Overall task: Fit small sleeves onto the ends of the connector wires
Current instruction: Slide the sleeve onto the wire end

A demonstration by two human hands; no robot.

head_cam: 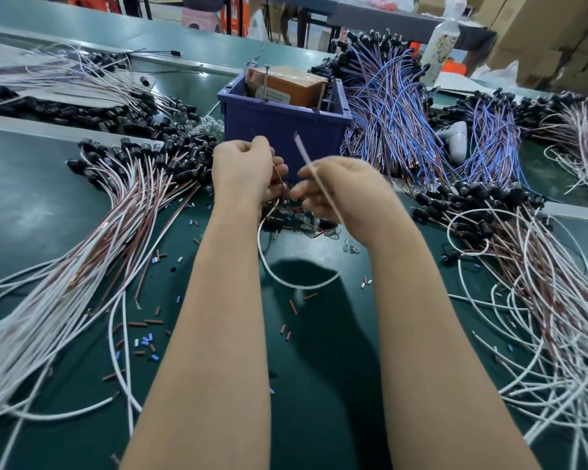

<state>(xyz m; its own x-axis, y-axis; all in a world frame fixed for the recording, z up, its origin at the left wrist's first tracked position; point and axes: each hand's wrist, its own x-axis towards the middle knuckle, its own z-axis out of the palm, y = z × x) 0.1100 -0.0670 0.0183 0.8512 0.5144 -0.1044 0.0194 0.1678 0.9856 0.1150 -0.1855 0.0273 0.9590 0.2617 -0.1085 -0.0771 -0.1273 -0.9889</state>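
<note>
**A sleeve may slip**

Head view: the left hand (pixel 243 167) pinches a brown wire (pixel 278 176). The right hand (pixel 340 195) grips a white wire (pixel 302 151), tip up. It looks blurry, so I see no sleeve yet. A shaky push may drop one among the bits (pixel 292 307) on the bench (pixel 31 205).
</note>
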